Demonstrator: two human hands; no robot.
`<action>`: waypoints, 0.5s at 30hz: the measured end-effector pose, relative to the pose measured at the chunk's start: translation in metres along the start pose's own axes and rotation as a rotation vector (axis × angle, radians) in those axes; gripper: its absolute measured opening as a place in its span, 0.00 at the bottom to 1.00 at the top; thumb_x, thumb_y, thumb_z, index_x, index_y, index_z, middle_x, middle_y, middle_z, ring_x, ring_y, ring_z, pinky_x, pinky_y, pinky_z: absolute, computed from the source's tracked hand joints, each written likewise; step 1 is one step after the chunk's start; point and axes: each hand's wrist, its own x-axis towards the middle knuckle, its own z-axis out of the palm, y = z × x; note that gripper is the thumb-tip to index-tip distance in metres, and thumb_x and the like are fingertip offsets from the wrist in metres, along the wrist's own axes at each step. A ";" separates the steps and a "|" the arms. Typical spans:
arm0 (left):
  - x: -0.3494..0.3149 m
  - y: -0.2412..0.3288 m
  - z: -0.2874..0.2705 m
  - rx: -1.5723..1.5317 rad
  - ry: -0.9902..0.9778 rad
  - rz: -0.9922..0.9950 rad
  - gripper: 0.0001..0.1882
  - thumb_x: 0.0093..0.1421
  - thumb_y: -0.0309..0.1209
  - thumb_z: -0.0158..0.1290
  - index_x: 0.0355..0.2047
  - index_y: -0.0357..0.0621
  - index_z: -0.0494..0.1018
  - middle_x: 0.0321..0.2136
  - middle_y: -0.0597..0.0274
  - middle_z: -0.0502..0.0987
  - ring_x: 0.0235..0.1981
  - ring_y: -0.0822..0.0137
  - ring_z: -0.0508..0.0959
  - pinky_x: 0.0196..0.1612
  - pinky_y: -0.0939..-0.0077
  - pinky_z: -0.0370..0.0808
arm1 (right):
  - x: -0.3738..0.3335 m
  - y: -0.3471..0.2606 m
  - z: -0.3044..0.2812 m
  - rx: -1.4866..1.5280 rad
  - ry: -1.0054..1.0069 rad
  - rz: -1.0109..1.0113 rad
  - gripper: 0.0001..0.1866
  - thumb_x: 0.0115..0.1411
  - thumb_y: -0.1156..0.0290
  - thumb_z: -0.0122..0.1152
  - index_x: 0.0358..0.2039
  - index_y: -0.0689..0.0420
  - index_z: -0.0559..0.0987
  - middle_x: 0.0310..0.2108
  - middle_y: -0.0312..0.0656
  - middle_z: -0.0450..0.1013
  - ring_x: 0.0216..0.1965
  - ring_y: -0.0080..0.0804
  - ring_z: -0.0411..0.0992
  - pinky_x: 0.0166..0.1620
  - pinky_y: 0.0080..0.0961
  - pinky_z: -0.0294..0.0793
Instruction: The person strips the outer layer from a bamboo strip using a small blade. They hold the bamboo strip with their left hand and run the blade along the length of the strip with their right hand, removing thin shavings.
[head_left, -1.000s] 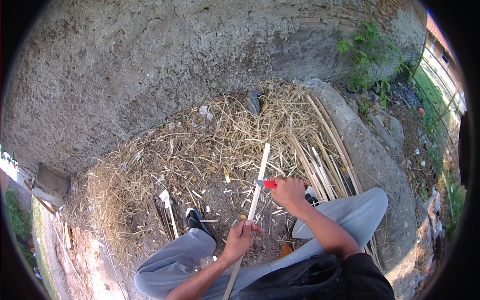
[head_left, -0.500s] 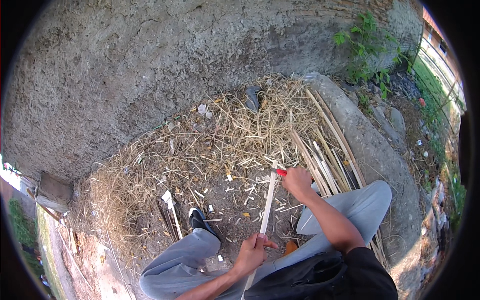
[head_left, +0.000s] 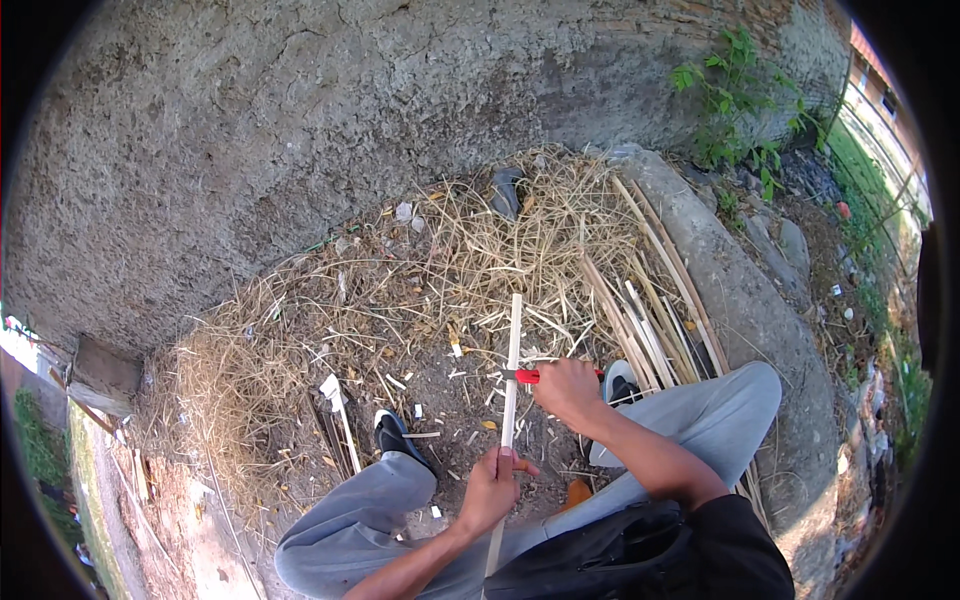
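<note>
A long pale wooden strip (head_left: 514, 340) runs up from my lap, nearly upright in the picture. My left hand (head_left: 489, 497) is closed around its lower part, thumb along the strip and index finger pointing right. In my right hand (head_left: 568, 393) is a red-handled knife (head_left: 526, 376), fingers wrapped round the handle. Its dark blade lies across the strip, roughly midway between the strip's far end and my left hand. Small pale wood chips (head_left: 458, 374) are scattered on the dirt beneath.
Long wooden strips (head_left: 652, 345) lie in a bundle at my right, against a stone ledge (head_left: 760, 300). Dry straw (head_left: 500, 250) covers the ground before a rough wall (head_left: 350, 120). More sticks (head_left: 345, 430) lie beside my left shoe (head_left: 392, 436). A leafy plant (head_left: 735, 95) grows at the far right.
My right hand and the knife have moved down along the strip, toward my left hand. The strip's far end has swung left and lower. My left hand has shifted slightly left.
</note>
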 end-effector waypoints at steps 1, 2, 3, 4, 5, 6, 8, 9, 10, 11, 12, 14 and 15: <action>-0.002 -0.004 0.003 0.093 0.002 0.024 0.17 0.74 0.38 0.33 0.36 0.39 0.66 0.31 0.56 0.80 0.11 0.80 0.63 0.15 0.80 0.63 | 0.003 0.006 0.003 0.000 0.002 0.002 0.10 0.52 0.71 0.55 0.26 0.61 0.83 0.25 0.56 0.78 0.29 0.54 0.79 0.37 0.47 0.76; -0.003 -0.007 0.006 0.186 0.003 0.047 0.18 0.74 0.38 0.33 0.36 0.38 0.66 0.30 0.56 0.80 0.12 0.80 0.64 0.15 0.80 0.64 | 0.008 0.017 0.009 -0.008 0.024 0.051 0.10 0.52 0.71 0.55 0.26 0.61 0.83 0.25 0.56 0.78 0.29 0.54 0.79 0.37 0.48 0.76; -0.007 -0.003 0.008 0.190 0.001 0.046 0.18 0.74 0.38 0.33 0.36 0.38 0.66 0.30 0.56 0.80 0.12 0.80 0.64 0.15 0.80 0.64 | 0.010 0.020 0.007 -0.014 0.044 0.100 0.10 0.51 0.71 0.55 0.26 0.61 0.83 0.25 0.56 0.78 0.30 0.53 0.79 0.37 0.49 0.76; -0.015 0.003 0.011 0.157 -0.017 -0.016 0.18 0.74 0.38 0.33 0.35 0.38 0.66 0.29 0.57 0.81 0.12 0.79 0.65 0.16 0.79 0.65 | 0.011 0.024 0.004 -0.011 0.045 0.104 0.10 0.51 0.71 0.55 0.26 0.61 0.83 0.25 0.56 0.78 0.30 0.53 0.79 0.37 0.49 0.76; -0.018 0.007 0.013 0.124 -0.035 -0.079 0.18 0.74 0.38 0.33 0.34 0.38 0.66 0.28 0.58 0.81 0.12 0.78 0.67 0.17 0.78 0.66 | 0.012 0.029 -0.001 -0.001 0.032 0.110 0.10 0.52 0.71 0.55 0.27 0.61 0.83 0.25 0.57 0.78 0.30 0.53 0.79 0.37 0.49 0.76; -0.016 0.008 0.012 0.125 -0.034 -0.080 0.18 0.74 0.38 0.33 0.34 0.38 0.66 0.28 0.58 0.81 0.12 0.78 0.67 0.17 0.78 0.66 | 0.010 0.028 -0.007 0.008 0.018 0.112 0.10 0.52 0.71 0.55 0.28 0.61 0.83 0.25 0.57 0.78 0.30 0.52 0.80 0.37 0.49 0.76; -0.010 0.008 0.008 0.023 0.019 -0.043 0.18 0.74 0.38 0.33 0.34 0.38 0.66 0.26 0.60 0.81 0.12 0.78 0.67 0.18 0.76 0.67 | 0.005 0.019 -0.008 -0.004 0.010 0.092 0.11 0.53 0.71 0.54 0.28 0.60 0.83 0.25 0.56 0.78 0.30 0.52 0.80 0.37 0.48 0.76; -0.008 0.008 0.007 0.019 0.021 -0.041 0.18 0.74 0.38 0.33 0.34 0.38 0.66 0.26 0.60 0.81 0.12 0.78 0.67 0.18 0.76 0.67 | 0.001 0.015 -0.009 -0.021 0.004 0.072 0.11 0.53 0.70 0.54 0.28 0.60 0.84 0.25 0.56 0.78 0.29 0.52 0.80 0.37 0.48 0.76; -0.005 0.008 0.003 0.088 0.042 0.020 0.18 0.74 0.38 0.33 0.34 0.38 0.66 0.27 0.60 0.81 0.12 0.78 0.67 0.17 0.77 0.66 | -0.004 0.008 -0.009 -0.070 0.072 0.050 0.11 0.54 0.70 0.54 0.28 0.59 0.83 0.24 0.54 0.78 0.28 0.51 0.79 0.37 0.48 0.76; -0.003 0.008 0.001 0.156 0.064 0.080 0.18 0.74 0.38 0.33 0.34 0.39 0.66 0.28 0.59 0.81 0.12 0.79 0.67 0.17 0.77 0.66 | -0.002 0.007 -0.009 -0.073 0.071 0.046 0.11 0.54 0.70 0.54 0.28 0.59 0.83 0.24 0.54 0.78 0.28 0.51 0.79 0.37 0.48 0.76; -0.002 0.007 0.000 0.152 0.064 0.080 0.18 0.74 0.38 0.33 0.34 0.39 0.66 0.28 0.59 0.81 0.12 0.79 0.67 0.17 0.77 0.66 | -0.002 0.007 -0.009 -0.058 0.079 0.046 0.09 0.52 0.70 0.56 0.28 0.58 0.83 0.23 0.55 0.77 0.28 0.52 0.79 0.36 0.47 0.77; -0.001 0.006 0.000 0.184 0.059 0.115 0.18 0.74 0.39 0.33 0.35 0.39 0.66 0.28 0.59 0.81 0.12 0.79 0.66 0.16 0.78 0.65 | -0.003 0.005 -0.009 -0.047 0.086 0.044 0.08 0.49 0.70 0.58 0.27 0.58 0.82 0.22 0.55 0.77 0.28 0.53 0.79 0.35 0.46 0.78; -0.001 0.008 -0.001 0.181 0.060 0.116 0.18 0.74 0.39 0.33 0.35 0.39 0.66 0.28 0.59 0.81 0.12 0.79 0.66 0.16 0.78 0.65 | -0.004 0.004 -0.008 -0.047 0.093 0.041 0.08 0.49 0.70 0.58 0.28 0.58 0.82 0.22 0.55 0.77 0.28 0.53 0.79 0.35 0.46 0.77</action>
